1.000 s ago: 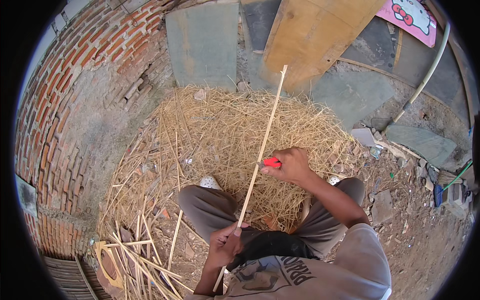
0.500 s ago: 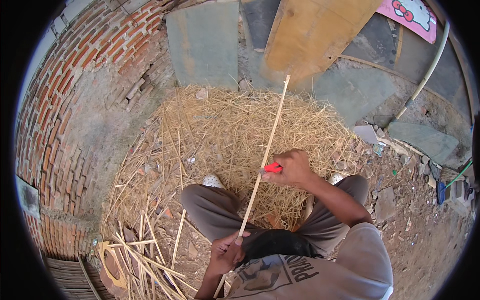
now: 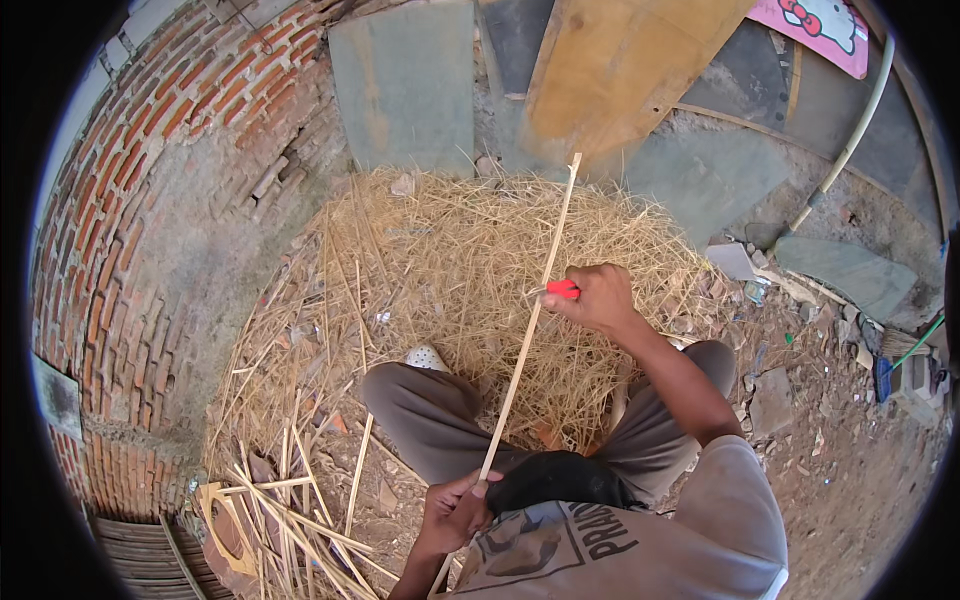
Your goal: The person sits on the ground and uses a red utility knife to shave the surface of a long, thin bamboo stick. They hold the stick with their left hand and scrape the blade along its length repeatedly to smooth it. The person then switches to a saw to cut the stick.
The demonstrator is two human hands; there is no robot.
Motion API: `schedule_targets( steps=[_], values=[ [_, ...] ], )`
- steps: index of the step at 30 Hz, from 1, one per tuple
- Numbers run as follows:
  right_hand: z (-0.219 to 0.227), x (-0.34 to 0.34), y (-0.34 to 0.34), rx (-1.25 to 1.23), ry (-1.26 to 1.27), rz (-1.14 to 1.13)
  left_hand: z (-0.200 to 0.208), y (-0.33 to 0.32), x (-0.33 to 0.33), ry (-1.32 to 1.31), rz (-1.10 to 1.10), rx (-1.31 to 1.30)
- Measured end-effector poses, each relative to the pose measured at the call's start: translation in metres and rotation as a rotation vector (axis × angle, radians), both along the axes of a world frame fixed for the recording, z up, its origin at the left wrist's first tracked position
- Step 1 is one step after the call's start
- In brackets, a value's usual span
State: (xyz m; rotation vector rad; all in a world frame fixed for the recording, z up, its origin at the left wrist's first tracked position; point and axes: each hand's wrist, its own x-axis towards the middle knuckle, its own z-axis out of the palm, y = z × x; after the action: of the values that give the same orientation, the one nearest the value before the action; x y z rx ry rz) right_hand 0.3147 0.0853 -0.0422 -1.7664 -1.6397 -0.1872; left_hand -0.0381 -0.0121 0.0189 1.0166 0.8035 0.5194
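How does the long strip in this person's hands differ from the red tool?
The strip is pale straw-coloured; the red tool shows bright red.
The strip is long and slender; the red tool's visible part is short.
The left hand grips the strip, the right hand the red tool.
Both are held above the ground.

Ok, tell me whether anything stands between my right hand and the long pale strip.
Nothing visible blocks it. Only the red tool in your right hand comes between, its front end appearing to meet the strip. Your left hand grips farther down; the straw lies on the ground beneath.
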Motion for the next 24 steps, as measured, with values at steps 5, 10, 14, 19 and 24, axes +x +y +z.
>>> schedule_targets(
  steps=[5, 10, 14, 19, 24],
  values=[
    [-0.009, 0.041, 0.014, -0.053, 0.11, -0.237, -0.002, -0.004, -0.016, -0.05, -0.101, -0.041],
    [-0.007, 0.076, 0.016, -0.005, 0.211, -0.39, 0.003, -0.008, -0.031, -0.042, -0.156, -0.062],
    [-0.011, 0.103, 0.013, 0.009, 0.303, -0.523, 0.005, -0.008, -0.033, 0.127, -0.184, 0.003],
    [0.0, 0.026, -0.001, -0.061, 0.184, -0.17, -0.011, 0.005, -0.024, 0.223, 0.017, 0.168],
    [0.005, -0.075, -0.031, -0.032, -0.028, 0.387, -0.027, 0.022, 0.015, 0.298, 0.103, 0.382]
  ],
)
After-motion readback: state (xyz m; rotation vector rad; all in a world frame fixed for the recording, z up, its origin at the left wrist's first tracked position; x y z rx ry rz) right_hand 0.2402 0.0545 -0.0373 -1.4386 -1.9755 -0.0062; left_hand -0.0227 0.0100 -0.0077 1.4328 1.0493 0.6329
